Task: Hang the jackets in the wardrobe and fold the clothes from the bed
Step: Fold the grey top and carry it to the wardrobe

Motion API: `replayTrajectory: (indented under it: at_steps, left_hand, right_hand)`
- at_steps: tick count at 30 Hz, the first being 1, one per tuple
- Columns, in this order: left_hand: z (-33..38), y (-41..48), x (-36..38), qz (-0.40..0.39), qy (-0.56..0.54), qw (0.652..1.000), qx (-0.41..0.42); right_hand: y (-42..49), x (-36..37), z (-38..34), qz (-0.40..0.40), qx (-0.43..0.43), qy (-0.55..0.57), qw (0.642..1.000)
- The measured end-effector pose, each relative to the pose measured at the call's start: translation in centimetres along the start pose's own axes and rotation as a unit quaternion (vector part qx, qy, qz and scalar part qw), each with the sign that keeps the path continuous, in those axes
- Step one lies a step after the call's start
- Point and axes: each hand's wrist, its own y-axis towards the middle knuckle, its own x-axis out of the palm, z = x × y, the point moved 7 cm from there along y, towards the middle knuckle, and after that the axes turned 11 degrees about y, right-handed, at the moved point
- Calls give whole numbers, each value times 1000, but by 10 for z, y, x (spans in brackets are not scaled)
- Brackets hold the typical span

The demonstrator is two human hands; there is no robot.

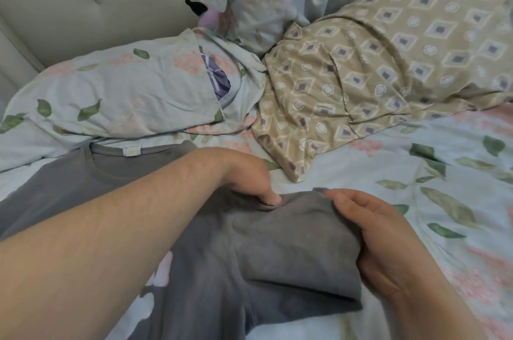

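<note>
Our grey T-shirt (211, 270) lies flat on the bed (388, 162), its collar toward the floral pillow (111, 95). We hold one sleeve (291, 245) between us: the left hand (249, 181) pinches its inner fold, and the right hand (374, 237) curls round its outer edge.

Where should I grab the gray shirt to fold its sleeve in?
Take the sleeve by its loose outer edge, coming from the right, as the right hand does. The gray shirt lies flat with its collar away from you, so that sleeve sticks out sideways. The left hand pinches near the shoulder, probably a good fold line.
</note>
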Motion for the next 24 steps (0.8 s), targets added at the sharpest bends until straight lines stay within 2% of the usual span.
replayTrajectory:
  at_steps: [2, 4, 6, 8, 10, 14, 17, 18, 21, 23, 24]
  left_hand:
    - [3, -5, 5, -61, -70, 995, -27]
    - [14, -6, 2, -44, -80, 995, 26]
    - [20, -5, -14, 74, -117, 988, 74]
    - [16, -6, -29, 204, -211, 952, 85]
    - [16, -6, -31, 262, -234, 932, 89]
    - [23, 10, -15, 167, -134, 975, 59]
    - [24, 17, -20, 180, -77, 980, 44]
    - [24, 19, -21, 205, -79, 975, 42]
    - [21, 15, -15, 307, -89, 947, 24]
    - [24, 3, -13, 386, -47, 921, 34]
    - [24, -6, -14, 435, -27, 899, 42]
  right_hand:
    - [1, -6, -7, 36, -55, -53, 996]
    - [0, -9, -15, 53, -106, -88, 989]
    - [-1, -12, -22, 67, -147, -96, 982]
    - [-2, -17, -25, 97, -172, -103, 975]
    - [-2, -19, -24, 116, -174, -116, 971]
    - [0, -21, -16, 124, -98, -142, 977]
    - [-3, -24, -24, 151, -51, -272, 949]
    - [-5, -20, -24, 128, -41, -312, 940]
    - [-10, 9, -12, -13, -48, -420, 906]
    - [-11, 15, -6, -73, -59, -431, 898]
    - [-12, 15, -8, -88, -67, -411, 905]
